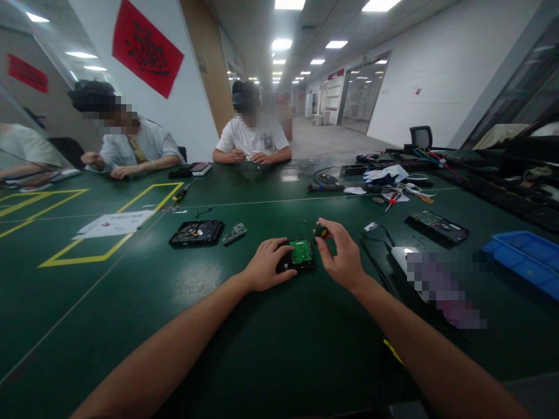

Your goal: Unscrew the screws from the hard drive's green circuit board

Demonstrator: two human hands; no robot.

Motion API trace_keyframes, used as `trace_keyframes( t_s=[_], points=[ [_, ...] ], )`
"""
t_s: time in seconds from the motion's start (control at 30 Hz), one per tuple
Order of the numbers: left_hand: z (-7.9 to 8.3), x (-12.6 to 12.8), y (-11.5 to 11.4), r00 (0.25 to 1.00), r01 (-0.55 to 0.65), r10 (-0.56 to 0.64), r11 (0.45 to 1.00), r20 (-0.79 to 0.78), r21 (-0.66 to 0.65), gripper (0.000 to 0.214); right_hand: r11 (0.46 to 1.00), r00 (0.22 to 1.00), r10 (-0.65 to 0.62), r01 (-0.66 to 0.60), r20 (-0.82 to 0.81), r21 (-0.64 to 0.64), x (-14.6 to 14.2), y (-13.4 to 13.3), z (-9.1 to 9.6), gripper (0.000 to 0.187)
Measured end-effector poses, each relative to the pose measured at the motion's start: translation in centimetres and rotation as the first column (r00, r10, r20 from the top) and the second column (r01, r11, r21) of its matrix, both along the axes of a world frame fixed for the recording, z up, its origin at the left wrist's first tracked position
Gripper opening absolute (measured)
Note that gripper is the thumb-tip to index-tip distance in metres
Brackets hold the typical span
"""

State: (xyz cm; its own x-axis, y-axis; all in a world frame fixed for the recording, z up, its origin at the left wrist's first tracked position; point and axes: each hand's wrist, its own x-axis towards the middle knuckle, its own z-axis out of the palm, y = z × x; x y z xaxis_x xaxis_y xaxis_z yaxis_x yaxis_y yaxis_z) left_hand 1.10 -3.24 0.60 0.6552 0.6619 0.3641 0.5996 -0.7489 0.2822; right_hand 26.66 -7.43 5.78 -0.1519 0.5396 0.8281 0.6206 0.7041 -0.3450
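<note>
One hard drive (301, 254) lies board-up on the desk (244, 349), its nine-o'clock side held by the left hand (267, 265), fingers parted across it. Toward one o'clock, the right hand (343, 256) has fingers pinched around a dark handle (322, 231). Outward, a blue tray (524, 259) sits at three.

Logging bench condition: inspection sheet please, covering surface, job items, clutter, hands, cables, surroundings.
Surface: green tabletop, yellow tape outlines at left
Job's things: hard drive, green circuit board facing up; small black-and-yellow tool, type unclear
Clutter: two more hard drives, loose circuit board, red-handled screwdriver, blue tray
Hands: left hand braces the hard drive; right hand pinches the tool
Cables: black cable at right; red cable farther back
Surroundings: seated co-workers opposite; red poster behind
</note>
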Motion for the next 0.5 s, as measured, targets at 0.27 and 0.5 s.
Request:
trace_keyframes(
  t_s=[0.27, 0.5],
  points=[
    [0.19, 0.08, -0.13, 1.000, -0.008, 0.008, 1.000, -0.001, -0.003, 0.068, 0.998, 0.999, -0.049, 0.049, -0.009, 0.026, 0.18, 0.09, -0.13, 0.045],
    [0.22, 0.06, -0.16, 1.000, -0.009, 0.008, 1.000, -0.019, -0.010, 0.068, 1.000, 1.000, -0.012, 0.013, 0.006, -0.003, 0.05, 0.11, -0.20, 0.051]
  ],
)
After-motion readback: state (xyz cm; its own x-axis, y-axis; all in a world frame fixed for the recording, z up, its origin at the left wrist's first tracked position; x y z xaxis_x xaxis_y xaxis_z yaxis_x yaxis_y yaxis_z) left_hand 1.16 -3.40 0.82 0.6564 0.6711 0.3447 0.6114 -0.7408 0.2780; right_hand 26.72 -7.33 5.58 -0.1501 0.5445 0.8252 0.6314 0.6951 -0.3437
